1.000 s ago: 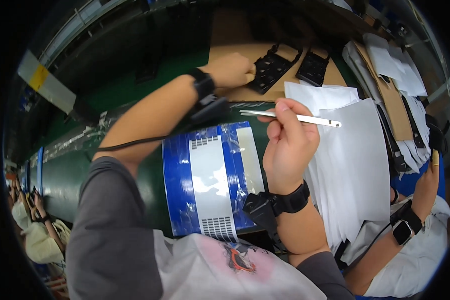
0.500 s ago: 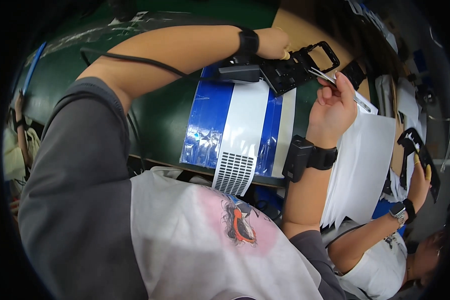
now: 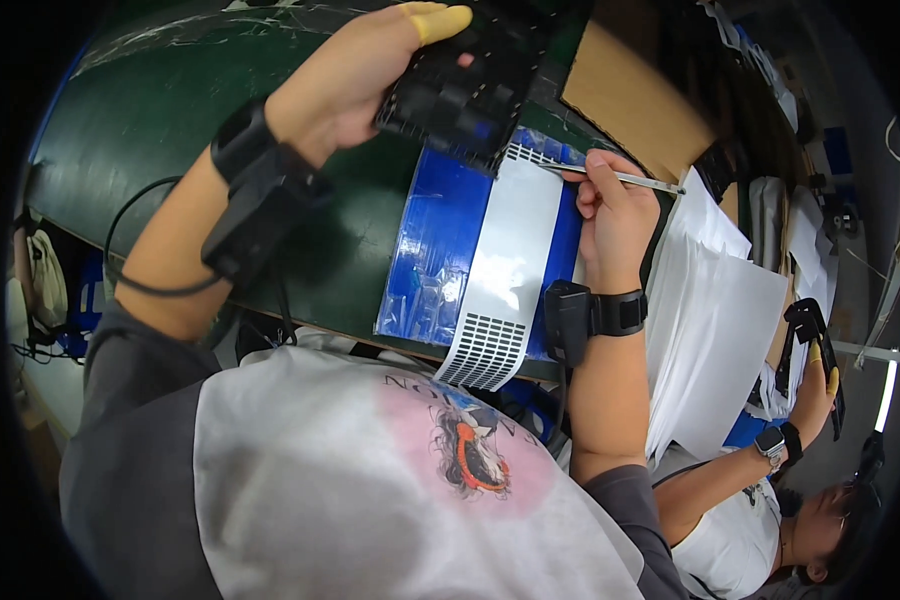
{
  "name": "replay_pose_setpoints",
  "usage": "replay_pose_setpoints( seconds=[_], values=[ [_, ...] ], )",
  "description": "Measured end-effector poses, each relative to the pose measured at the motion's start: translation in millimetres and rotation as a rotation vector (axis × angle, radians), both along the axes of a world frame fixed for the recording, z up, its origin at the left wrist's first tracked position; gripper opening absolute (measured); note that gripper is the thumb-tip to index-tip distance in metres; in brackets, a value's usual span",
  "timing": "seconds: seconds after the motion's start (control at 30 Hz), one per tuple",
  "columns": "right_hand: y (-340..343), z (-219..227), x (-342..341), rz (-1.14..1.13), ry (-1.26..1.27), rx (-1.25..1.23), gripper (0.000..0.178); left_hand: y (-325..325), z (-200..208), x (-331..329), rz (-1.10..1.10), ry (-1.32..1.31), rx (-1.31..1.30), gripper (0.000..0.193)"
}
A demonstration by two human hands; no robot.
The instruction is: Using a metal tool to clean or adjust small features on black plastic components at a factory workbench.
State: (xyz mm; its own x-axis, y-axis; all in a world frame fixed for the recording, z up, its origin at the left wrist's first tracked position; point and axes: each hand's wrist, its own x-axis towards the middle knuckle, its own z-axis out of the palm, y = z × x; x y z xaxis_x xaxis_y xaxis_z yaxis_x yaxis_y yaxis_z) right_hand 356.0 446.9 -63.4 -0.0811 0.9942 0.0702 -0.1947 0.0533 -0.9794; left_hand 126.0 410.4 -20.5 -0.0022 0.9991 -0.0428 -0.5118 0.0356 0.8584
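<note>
My left hand [image 3: 355, 80], with yellow finger cots, grips a black plastic panel [image 3: 460, 85] with small cutouts, held above the far side of the table. Lower and to the right, my right hand [image 3: 618, 215] is closed around metal tweezers [image 3: 642, 181]. Their tips point left, over the far end of a white strip [image 3: 515, 235] carrying rows of small black stickers; whether they touch a sticker I cannot tell. This strip lies across a blue, film-covered board [image 3: 428, 235], and its near end hangs past the table edge.
Brown cardboard [image 3: 630, 95] lies beyond my right hand. To the right is a stack of white sheets [image 3: 715, 330]. Farther right, another person's hand [image 3: 813, 400] holds a black part. A cable [image 3: 120, 215] loops beside my left forearm over the green table [image 3: 150, 130].
My left hand has carried the black panel leftward and away from the cardboard. My right hand has shifted left and nearer, bringing the tweezers from the panel to the sticker strip.
</note>
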Motion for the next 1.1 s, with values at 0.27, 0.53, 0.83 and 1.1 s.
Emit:
replay_pose_setpoints(
  seconds=[0.27,0.53,0.83,1.1],
  values=[
    [3.5,1.3,-4.1,-0.031,-0.086,-0.042,0.012,-8.9,-20.1,5.3,0.163,0.016,-0.042,0.029],
    [5.7,11.6,-1.6,-0.008,0.116,-0.122,0.017,-6.0,-26.4,16.0,0.171,-0.171,-0.086,0.024],
    [-41.0,40.0,-39.5,0.107,0.028,0.084,0.017,-20.2,-22.2,46.9,0.029,-0.404,-0.235,0.033],
    [-39.1,27.8,-32.4,0.103,-0.006,0.082,0.019,-21.5,-26.3,45.0,-0.077,-0.436,-0.149,0.028]
  ],
)
